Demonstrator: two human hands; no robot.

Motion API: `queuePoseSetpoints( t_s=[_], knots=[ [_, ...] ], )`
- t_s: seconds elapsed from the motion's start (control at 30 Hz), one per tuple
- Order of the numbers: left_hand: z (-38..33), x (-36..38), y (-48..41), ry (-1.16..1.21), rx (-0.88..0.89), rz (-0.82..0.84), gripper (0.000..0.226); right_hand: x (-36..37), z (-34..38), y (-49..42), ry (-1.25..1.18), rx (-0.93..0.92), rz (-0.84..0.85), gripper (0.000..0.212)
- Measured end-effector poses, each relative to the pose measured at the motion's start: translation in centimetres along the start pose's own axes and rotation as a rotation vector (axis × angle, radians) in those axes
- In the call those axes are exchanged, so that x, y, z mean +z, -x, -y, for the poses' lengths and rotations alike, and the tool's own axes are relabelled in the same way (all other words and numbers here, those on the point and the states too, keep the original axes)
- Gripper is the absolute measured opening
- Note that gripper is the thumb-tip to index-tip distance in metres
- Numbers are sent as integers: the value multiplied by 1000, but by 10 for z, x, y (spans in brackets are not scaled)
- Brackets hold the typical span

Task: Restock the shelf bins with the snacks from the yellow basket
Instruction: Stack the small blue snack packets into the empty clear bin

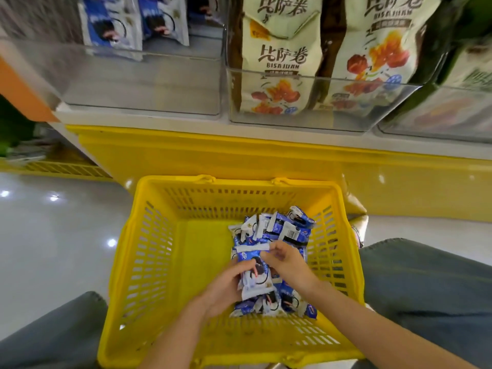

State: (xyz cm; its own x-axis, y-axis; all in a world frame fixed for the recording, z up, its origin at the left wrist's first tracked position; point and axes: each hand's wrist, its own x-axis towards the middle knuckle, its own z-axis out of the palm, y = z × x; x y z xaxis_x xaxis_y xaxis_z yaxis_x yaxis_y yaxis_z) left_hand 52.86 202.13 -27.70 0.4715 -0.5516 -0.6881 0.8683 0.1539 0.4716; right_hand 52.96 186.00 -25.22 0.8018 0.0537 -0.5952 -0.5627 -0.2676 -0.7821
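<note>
A yellow basket point(149, 262) sits on the floor between my knees, holding a heap of small blue-and-white snack packets point(282, 230) on its right side. My left hand point(226, 288) and my right hand point(287, 262) are both inside the basket, closed on a small stack of blue-and-white snack packets point(255, 275) lifted slightly off the heap. Above, a clear shelf bin point(138, 81) holds a few of the same blue packets point(111, 25) at its back; its front part holds nothing.
A second clear bin point(314, 121) to the right holds tall cream snack bags point(277, 62). Further right is another bin with green bags point(468, 70). The shelf has a white edge and yellow base point(239, 161). Glossy grey floor point(53, 235) lies left.
</note>
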Motion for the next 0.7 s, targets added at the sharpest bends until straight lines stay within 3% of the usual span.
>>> queuePoseSetpoints(
  t_s=[0.17,0.27,0.37,0.47,0.6,0.7],
  knots=[
    [-1,-4,3,-206,103,-212,69,5,-9,-9,-75,-48,-109,7],
    [-4,-13,4,-245,136,-284,80,-4,-45,-14,276,23,-172,16],
    [-3,-23,4,-238,135,-332,81,-8,-86,-14,556,173,-42,42],
    [-1,-30,1,-205,127,-360,83,-6,-104,-14,895,155,81,60],
    [1,-31,-4,-177,109,-389,76,1,-102,-23,954,205,188,69],
    [2,-29,-4,-181,93,-401,69,8,-100,-24,943,141,211,55]
  ],
)
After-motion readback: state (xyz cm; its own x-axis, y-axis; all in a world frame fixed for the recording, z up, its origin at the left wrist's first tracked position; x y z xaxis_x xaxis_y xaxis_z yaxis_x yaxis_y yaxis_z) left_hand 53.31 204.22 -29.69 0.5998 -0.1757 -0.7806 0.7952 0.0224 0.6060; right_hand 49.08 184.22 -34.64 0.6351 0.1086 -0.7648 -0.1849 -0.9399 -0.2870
